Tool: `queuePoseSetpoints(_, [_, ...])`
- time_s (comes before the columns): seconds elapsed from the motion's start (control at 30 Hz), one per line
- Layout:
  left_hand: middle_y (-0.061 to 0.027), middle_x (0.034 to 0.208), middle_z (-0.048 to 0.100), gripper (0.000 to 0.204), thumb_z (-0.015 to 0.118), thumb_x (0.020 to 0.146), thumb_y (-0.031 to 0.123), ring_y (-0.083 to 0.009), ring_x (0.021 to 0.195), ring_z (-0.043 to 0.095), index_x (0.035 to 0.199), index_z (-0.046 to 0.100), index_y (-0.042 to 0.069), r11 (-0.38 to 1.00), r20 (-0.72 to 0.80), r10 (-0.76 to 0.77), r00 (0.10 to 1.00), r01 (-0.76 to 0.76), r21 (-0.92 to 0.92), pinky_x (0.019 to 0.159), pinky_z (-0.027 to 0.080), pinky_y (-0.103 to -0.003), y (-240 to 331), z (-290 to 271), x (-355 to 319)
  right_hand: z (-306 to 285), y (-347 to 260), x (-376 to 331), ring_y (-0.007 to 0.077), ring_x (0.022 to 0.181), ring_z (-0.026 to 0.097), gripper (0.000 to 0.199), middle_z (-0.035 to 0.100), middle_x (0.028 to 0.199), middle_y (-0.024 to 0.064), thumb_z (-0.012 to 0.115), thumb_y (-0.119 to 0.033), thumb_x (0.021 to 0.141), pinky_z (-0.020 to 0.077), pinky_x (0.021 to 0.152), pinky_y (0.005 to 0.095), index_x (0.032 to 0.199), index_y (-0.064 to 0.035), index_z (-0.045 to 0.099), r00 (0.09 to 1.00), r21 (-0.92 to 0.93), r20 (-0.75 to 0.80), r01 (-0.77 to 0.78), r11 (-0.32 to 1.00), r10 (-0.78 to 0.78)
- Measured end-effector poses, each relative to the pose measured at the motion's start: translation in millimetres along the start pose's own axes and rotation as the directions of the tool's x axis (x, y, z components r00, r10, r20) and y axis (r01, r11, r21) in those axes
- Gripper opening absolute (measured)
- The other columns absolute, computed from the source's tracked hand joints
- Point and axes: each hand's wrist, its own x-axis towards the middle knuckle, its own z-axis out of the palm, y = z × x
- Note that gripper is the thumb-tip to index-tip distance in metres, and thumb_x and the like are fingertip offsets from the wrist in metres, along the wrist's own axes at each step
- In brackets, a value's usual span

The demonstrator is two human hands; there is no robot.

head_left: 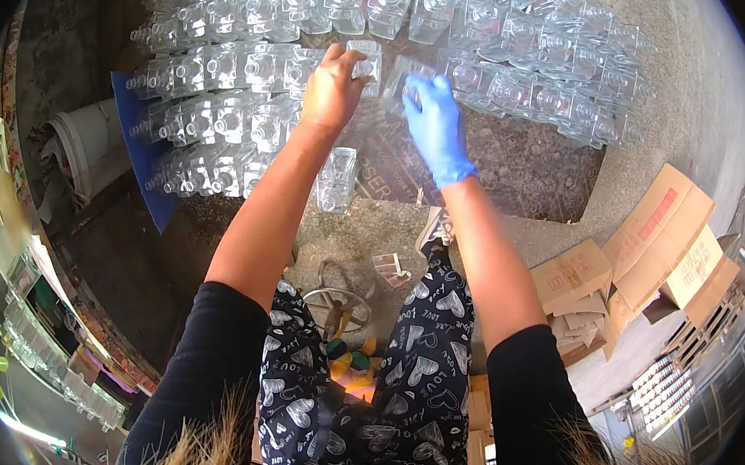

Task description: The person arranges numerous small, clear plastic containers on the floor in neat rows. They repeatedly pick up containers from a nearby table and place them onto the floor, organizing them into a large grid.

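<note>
Right hand [435,123] wearing bright blue glove; left hand [332,87] showing bare, no glove. Glass bottles [223,113] around hands looking clear, colourless. Sheet [144,155] left of bottles showing deep blue. Work surface [528,171] under bottles appearing dark brown, speckled. Trousers [423,361] below hands showing black with white heart pattern. Cardboard boxes [663,249] right of bottles showing tan with red print.

We see a dark speckled board [528,171] on the concrete floor [693,110]. Rows of clear glass bottles [227,69] lie on it. Cardboard boxes [663,249] sit on the floor just beside it.
</note>
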Motion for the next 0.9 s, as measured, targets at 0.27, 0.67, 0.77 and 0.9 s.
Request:
queuePoseSetpoints(0.27, [-0.0113,0.101,0.062,0.031,0.078,0.071,0.012,-0.034,0.083,0.064,0.1,0.067,0.009,0.998,0.016,-0.061,0.998,0.061,0.001,0.073,0.051,-0.043,-3,36,20,22,29,47,0.0342,0.091,0.063,0.022,0.06,0.104,0.0152,0.069,-0.01,0.081,0.0523,0.077,0.0407,0.103,-0.0068,0.064,0.996,-0.146,0.093,0.003,0.989,0.01])
queuePoseSetpoints(0.67, [-0.0125,0.11,0.059,0.039,0.077,0.073,0.009,-0.0315,0.101,0.057,0.11,0.066,0.013,0.987,-0.248,-0.032,0.968,0.069,0.142,0.089,0.047,-0.041,-43,-58,-21,33,-45,32,0.0318,0.099,0.062,0.041,0.062,0.111,0.0143,0.069,-0.012,0.083,0.0505,0.085,0.0384,0.123,-0.0096,0.059,0.966,0.108,0.129,0.211,0.972,-0.224])
queuePoseSetpoints(0.77, [-0.0108,0.105,0.06,0.034,0.074,0.077,0.008,-0.0289,0.096,0.058,0.11,0.066,0.012,0.981,-0.391,-0.023,0.92,0.095,0.167,0.085,0.048,-0.039,-71,-98,-20,72,-80,33,0.033,0.094,0.062,0.042,0.061,0.103,0.015,0.069,-0.012,0.083,0.0504,0.083,0.0397,0.123,-0.0099,0.059,0.955,0.1,0.249,0.139,0.985,-0.16])
queuePoseSetpoints(0.9, [-0.0154,0.105,0.059,0.033,0.071,0.078,0.003,-0.0347,0.1,0.056,0.111,0.063,0.007,0.993,-0.203,-0.118,0.972,0.11,-0.049,0.087,0.046,-0.041,-53,-129,-70,86,-105,38,0.0317,0.093,0.061,0.041,0.061,0.1,0.0133,0.07,-0.011,0.081,0.0507,0.081,0.0399,0.121,-0.0113,0.06,0.972,0.032,0.226,0.063,0.997,-0.069])
